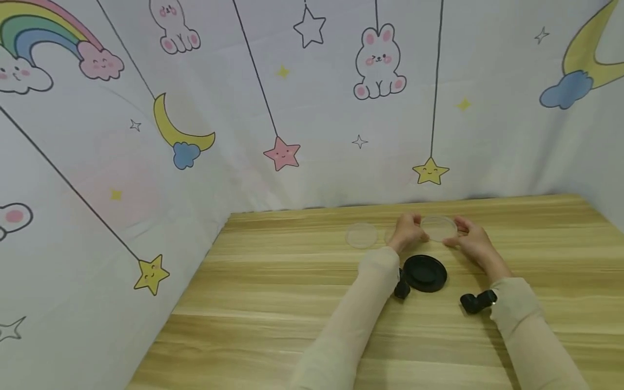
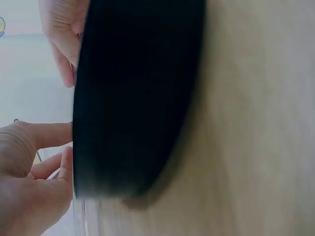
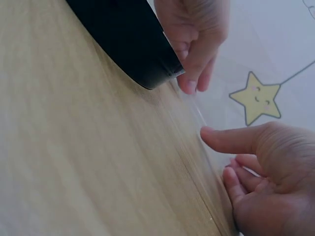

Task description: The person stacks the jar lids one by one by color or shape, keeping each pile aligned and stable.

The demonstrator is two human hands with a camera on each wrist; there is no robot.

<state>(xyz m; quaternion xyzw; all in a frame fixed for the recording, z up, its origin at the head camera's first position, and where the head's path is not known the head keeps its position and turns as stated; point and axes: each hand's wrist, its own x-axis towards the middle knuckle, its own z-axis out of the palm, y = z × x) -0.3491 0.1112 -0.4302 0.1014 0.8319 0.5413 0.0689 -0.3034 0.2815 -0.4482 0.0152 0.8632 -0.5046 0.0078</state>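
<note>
In the head view a clear round disc (image 1: pixel 439 228) is held between both hands, towards the back of the table. My left hand (image 1: pixel 408 232) grips its left edge. My right hand (image 1: pixel 473 238) pinches the opposite edge, with the thumb on the near side. The right wrist view shows the right hand (image 3: pixel 275 172) with thumb and curled fingers at the see-through edge. A black round base (image 1: pixel 425 273) lies on the table just in front of the disc. It hides the left fingertips in the left wrist view, where the left hand (image 2: pixel 34 177) appears at lower left.
Another clear disc (image 1: pixel 362 235) lies to the left, and a further one (image 1: pixel 390 234) shows partly behind the left hand. Black wrist cameras (image 1: pixel 478 301) sit on both wrists. A white printed cloth (image 1: pixel 322 179) hangs behind the wooden table (image 1: pixel 253 303).
</note>
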